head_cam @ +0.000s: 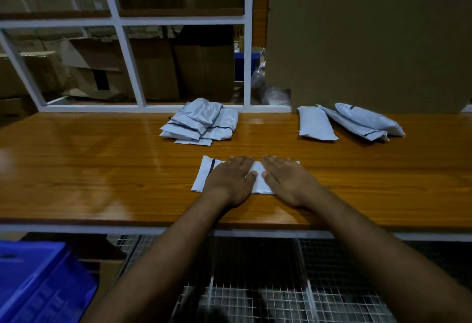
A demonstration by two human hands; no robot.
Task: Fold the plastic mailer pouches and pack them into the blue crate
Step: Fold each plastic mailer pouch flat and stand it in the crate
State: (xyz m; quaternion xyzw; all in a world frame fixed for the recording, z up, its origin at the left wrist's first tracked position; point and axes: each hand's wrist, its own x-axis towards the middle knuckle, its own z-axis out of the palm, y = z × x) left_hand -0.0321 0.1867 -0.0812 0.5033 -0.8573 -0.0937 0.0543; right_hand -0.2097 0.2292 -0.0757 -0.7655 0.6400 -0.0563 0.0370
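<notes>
Left hand [231, 182]: lying flat, fingers straight and together, pressing the left part of the pouch [258, 178] onto the surface [102, 169].
Right hand [287, 182]: lying flat likewise, fingers extended, pressing the right part; neither hand is curling round anything.
Pouch: lying near the front edge of the surface, flattened under both palms, its dark strip showing at the left end.
Risk, spring-back: the slick plastic is likely trapping air, so a crease may be opening again once the pressure is easing.
Risk, slip: the glossy surface is offering little grip, so the pouch may be sliding toward the front edge during a fold.
Risk, transfer: the crate [38, 284] is sitting low at the left, below the surface, so a loosely held fold may be unrolling on the way down.
Count, hands: two.
Count, pouch under hands: one.
Count, pile [201, 124]: several overlapping pouches at the back; exact number not readable.
Count, right group [350, 123]: three pouches, apparently.
Count, crates: one close by; a second blue container [246, 67] is showing behind the rack.
</notes>
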